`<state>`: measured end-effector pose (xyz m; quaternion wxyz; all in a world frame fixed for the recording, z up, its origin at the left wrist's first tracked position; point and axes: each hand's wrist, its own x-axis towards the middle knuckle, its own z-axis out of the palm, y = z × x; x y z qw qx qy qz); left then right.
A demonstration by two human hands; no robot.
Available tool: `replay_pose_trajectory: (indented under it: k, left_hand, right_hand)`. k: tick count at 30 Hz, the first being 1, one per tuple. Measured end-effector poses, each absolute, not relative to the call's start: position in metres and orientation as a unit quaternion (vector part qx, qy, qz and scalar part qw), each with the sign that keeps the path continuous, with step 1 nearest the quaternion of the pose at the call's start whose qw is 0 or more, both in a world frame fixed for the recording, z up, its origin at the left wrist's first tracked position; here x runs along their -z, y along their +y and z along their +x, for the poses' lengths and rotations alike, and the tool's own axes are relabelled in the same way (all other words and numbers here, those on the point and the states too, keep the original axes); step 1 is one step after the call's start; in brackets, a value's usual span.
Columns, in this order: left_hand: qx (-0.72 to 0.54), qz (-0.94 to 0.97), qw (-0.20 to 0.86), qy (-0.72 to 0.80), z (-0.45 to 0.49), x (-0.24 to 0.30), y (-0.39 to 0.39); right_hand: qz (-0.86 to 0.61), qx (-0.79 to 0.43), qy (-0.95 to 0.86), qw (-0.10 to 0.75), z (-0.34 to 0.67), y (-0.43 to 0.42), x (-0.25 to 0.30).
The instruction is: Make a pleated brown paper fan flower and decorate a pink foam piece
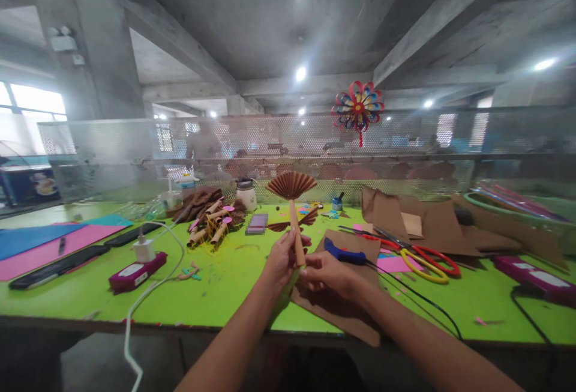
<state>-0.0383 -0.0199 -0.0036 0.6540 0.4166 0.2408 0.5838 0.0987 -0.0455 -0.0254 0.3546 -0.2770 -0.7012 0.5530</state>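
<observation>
A brown pleated paper fan (291,185) tops a tan cardboard tube (296,230), held upright over the table's near middle. My left hand (283,255) wraps the tube from the left. At the tube's lower end, the fingers of my right hand (324,273) are closed; they seem to pinch its base. Behind the tube, more dark brown folded paper (308,219) lies on the table. A blue glue gun (344,253) rests on brown cardboard (335,302) just right of my hands.
Yellow-handled scissors (425,266) and red-handled scissors (441,260) lie to the right, near cardboard sheets (436,224). Cardboard rolls (218,233) are piled left of centre. A purple power strip (137,272) with a white cable stands left; another power strip (535,275) is right. A mesh partition (270,140) rises behind.
</observation>
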Motion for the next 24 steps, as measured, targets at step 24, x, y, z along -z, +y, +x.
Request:
replay_pose_trajectory:
  k: [24]
  left_hand:
    - [-0.526,0.496,0.525,0.449,-0.115,-0.018,-0.023]
  right_hand:
    - [-0.292,-0.565,-0.699,0.327,0.123,-0.048,0.007]
